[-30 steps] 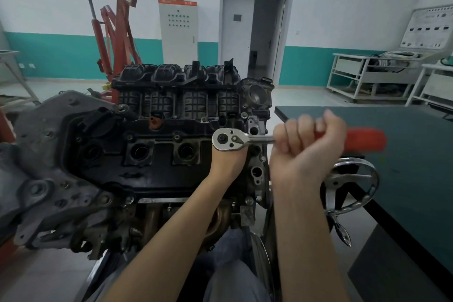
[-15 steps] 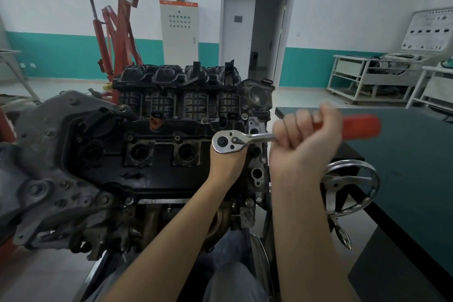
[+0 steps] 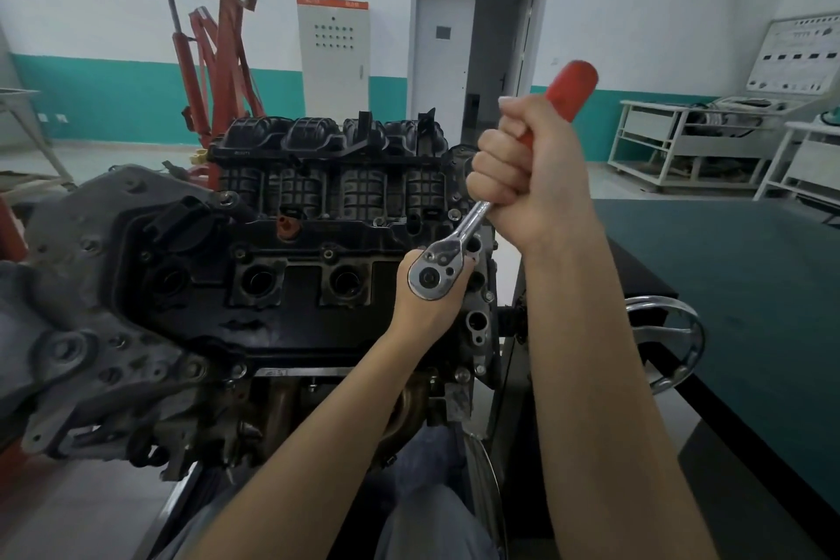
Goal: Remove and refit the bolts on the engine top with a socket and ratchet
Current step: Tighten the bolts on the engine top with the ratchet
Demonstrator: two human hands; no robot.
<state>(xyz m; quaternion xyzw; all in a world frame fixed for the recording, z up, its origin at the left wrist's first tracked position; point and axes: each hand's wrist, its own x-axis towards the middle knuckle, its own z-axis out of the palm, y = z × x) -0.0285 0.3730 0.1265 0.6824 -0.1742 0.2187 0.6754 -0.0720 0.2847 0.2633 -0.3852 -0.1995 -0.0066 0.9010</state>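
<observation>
The black engine top (image 3: 291,314) fills the middle of the view on its stand. A chrome ratchet (image 3: 436,273) with a red handle (image 3: 570,89) stands over the right end of the cover. My right hand (image 3: 527,177) grips the handle in a fist, the handle pointing up and away to the right. My left hand (image 3: 422,309) sits under the ratchet head, its fingers hidden behind the head. The socket and the bolt below are hidden.
A dark green table (image 3: 745,286) runs along the right. A chrome handwheel (image 3: 672,341) sticks out beside the engine stand. A red engine hoist (image 3: 213,50) stands behind on the left, a grey cabinet (image 3: 334,59) and a doorway (image 3: 477,55) at the back.
My right hand has swung the red handle from pointing right to pointing up and away, turning about the ratchet head. The left hand stays under the head.
</observation>
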